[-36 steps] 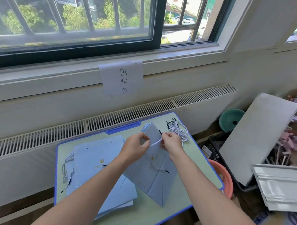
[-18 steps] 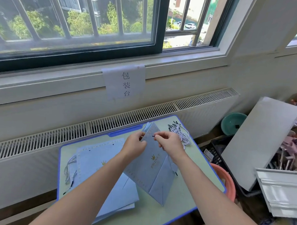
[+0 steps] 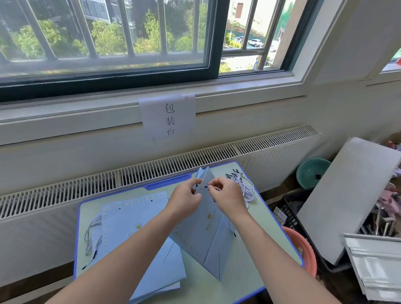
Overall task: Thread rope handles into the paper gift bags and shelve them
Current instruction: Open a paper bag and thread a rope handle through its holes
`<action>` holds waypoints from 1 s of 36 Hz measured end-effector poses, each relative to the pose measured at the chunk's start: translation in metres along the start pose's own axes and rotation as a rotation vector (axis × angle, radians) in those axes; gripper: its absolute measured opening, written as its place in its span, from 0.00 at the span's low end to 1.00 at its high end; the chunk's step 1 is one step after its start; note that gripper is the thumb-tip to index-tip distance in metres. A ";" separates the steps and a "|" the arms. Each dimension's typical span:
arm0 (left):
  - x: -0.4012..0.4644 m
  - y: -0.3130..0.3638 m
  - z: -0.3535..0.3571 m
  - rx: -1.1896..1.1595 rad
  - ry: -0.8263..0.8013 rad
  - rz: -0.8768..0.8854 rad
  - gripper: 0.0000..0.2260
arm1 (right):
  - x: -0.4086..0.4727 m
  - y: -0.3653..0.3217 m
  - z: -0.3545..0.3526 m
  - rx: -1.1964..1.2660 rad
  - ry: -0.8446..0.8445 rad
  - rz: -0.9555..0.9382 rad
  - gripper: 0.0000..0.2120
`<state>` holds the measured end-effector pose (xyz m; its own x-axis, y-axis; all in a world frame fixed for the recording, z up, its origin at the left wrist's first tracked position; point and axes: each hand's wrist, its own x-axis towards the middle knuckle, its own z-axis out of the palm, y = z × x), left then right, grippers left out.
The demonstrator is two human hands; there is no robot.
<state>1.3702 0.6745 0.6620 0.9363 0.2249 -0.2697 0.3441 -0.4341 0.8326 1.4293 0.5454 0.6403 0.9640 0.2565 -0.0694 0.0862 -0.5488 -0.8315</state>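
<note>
Item: pale blue paper gift bag (image 3: pixel 205 230), folded flat, with a gold crown mark on its face. It is held tilted over the table (image 3: pixel 241 289), its top edge raised toward the window and its lower corner near the table's front edge. Small punched holes show near the top edge.

Left hand (image 3: pixel 185 198): fingers curled, pinching the bag's top edge from the left side.

Right hand (image 3: pixel 225 196): fingers curled, pinching a twisted white rope handle (image 3: pixel 217 188) whose black tip points at the bag's top edge, just beside a hole. Whether the tip has entered the hole cannot be told.

Loose rope handles (image 3: pixel 245 188): a bundle of white twisted cords with black tips, lying on the table's far right corner, just behind the right hand.

Stack of flat gift bags (image 3: pixel 132 220): same pale blue, lying on the table's left half, partly under the left forearm. Rope ends (image 3: pixel 91 234) trail out from the stack's left side.

Table: light green top with blue rim, set against a white radiator grille (image 3: pixel 101 182).

Paper sign (image 3: pixel 167 117): taped below the window sill, with printed characters.

Right of the table: an orange basin (image 3: pixel 305 253), a teal basin (image 3: pixel 311 172), a leaning white board (image 3: pixel 349 199).
</note>
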 end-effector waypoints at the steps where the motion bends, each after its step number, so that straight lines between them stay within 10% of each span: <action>1: 0.000 0.000 -0.001 0.005 0.003 0.000 0.18 | 0.000 -0.001 -0.001 -0.020 -0.021 -0.009 0.04; 36: -0.010 0.021 -0.005 -0.138 -0.094 -0.033 0.21 | -0.010 -0.023 -0.011 -0.101 0.039 0.027 0.06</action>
<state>1.3675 0.6669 0.6848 0.9292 0.1519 -0.3369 0.3682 -0.3026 0.8791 1.4205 0.5467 0.6662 0.9752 0.2104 -0.0681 0.0828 -0.6329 -0.7698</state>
